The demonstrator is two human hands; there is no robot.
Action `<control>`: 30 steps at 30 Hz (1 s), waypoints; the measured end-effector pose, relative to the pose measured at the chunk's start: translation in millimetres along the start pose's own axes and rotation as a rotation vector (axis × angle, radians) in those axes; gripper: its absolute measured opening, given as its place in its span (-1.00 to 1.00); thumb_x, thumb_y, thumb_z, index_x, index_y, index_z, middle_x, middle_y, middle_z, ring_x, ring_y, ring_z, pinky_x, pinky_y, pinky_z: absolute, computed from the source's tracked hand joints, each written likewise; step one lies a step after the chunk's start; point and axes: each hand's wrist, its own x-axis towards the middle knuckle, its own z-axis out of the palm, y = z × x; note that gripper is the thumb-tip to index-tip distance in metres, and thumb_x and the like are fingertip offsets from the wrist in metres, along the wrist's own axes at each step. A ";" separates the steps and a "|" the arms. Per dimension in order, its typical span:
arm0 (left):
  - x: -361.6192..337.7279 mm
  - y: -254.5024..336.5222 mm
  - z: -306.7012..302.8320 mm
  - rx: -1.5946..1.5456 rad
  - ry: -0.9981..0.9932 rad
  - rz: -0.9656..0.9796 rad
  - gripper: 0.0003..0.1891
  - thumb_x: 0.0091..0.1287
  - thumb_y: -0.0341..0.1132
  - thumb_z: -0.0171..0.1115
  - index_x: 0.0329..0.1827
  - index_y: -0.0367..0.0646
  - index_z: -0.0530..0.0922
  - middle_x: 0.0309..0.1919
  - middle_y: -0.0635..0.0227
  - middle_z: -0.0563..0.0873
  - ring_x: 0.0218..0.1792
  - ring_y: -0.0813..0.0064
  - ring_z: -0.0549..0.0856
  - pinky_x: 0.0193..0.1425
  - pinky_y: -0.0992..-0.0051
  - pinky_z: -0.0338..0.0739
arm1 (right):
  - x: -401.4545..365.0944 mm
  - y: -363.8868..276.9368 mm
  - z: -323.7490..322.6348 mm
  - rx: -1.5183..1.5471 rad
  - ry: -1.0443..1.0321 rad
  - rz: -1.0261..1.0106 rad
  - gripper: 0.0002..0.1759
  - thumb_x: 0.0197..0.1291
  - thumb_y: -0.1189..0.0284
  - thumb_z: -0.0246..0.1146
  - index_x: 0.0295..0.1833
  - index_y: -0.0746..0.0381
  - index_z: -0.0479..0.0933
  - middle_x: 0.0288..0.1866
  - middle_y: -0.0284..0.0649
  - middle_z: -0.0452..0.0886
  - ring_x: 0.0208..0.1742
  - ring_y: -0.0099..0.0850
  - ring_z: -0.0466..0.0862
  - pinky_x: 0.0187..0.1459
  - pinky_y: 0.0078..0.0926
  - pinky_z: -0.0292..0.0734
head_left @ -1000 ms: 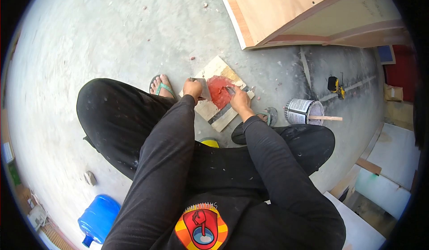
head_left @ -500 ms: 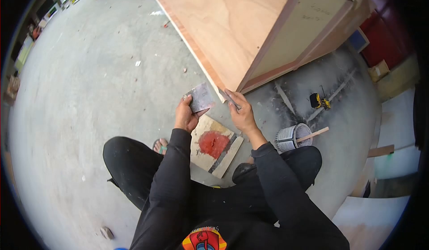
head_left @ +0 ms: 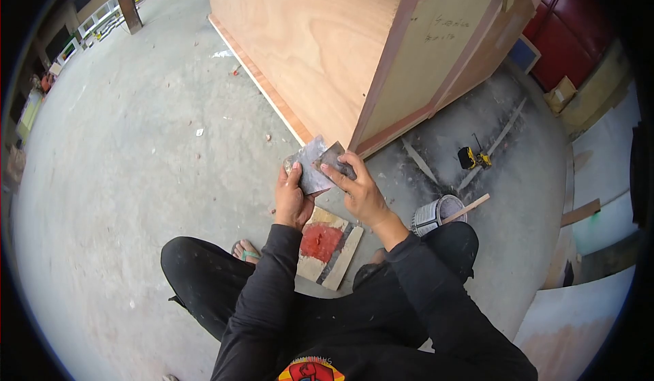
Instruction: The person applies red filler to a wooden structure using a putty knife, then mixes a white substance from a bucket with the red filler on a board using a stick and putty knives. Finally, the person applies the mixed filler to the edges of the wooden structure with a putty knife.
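My left hand [head_left: 294, 193] holds a flat grey metal plate [head_left: 310, 166], smeared with filler, by its lower left side. A smaller dark scraper blade [head_left: 334, 161] is in my right hand [head_left: 361, 189], its face overlapping the plate's right part. Both are in front of the lower corner of a large wooden box [head_left: 306, 47]. Below my hands a wooden board [head_left: 310, 268] bearing a red patch of paste [head_left: 320, 242] lies on the floor between my feet.
A tin [head_left: 427, 219] with a wooden stick [head_left: 470, 207] across it stands by my right knee. Beyond it a yellow and black power tool [head_left: 475, 157] lies on the floor. Pale sheets [head_left: 579, 313] are at the right, and a post [head_left: 125, 3] is at the far left.
The right hand has moved left and its blade now overlaps the plate, where before they were apart. The view has shifted, showing more of the box's top.
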 end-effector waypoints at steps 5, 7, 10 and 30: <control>2.6 -14.0 -9.1 -0.023 -0.048 0.061 -0.70 0.57 -0.29 -0.10 0.31 -0.07 0.28 0.15 0.17 0.57 0.09 0.17 0.67 0.03 0.04 0.70 | -5.2 -7.1 -3.8 -0.089 0.011 0.063 -0.28 -0.10 0.77 0.17 0.22 -0.02 0.61 0.12 -0.01 0.42 0.24 -0.01 0.47 0.26 -0.13 0.45; 2.6 -15.5 -3.9 -0.075 -0.013 0.073 -0.68 0.56 -0.28 -0.08 0.33 -0.04 0.27 0.16 0.20 0.57 0.10 0.20 0.67 0.06 0.00 0.68 | -10.3 -3.2 -4.3 -0.064 0.015 0.160 -0.28 -0.10 0.77 0.17 0.23 -0.02 0.61 0.14 -0.02 0.43 0.23 -0.02 0.48 0.24 -0.14 0.46; 1.4 1.3 7.3 -0.080 -0.090 0.103 -0.66 0.56 -0.26 -0.06 0.34 -0.02 0.27 0.16 0.23 0.58 0.10 0.24 0.67 0.09 -0.02 0.66 | -29.7 7.3 -2.8 -0.094 -0.065 0.276 -0.26 -0.09 0.78 0.16 0.25 -0.03 0.59 0.13 -0.04 0.46 0.20 -0.05 0.52 0.21 -0.20 0.47; -3.0 12.5 26.8 0.100 0.004 0.135 -0.63 0.54 -0.21 -0.02 0.32 -0.15 0.36 0.17 0.17 0.61 0.13 0.26 0.66 0.14 0.14 0.63 | -10.8 -17.3 -79.3 1.221 0.291 0.760 -0.52 0.49 0.47 0.04 0.48 0.19 0.25 0.17 -0.26 0.56 0.18 -0.38 0.60 0.01 -0.20 0.71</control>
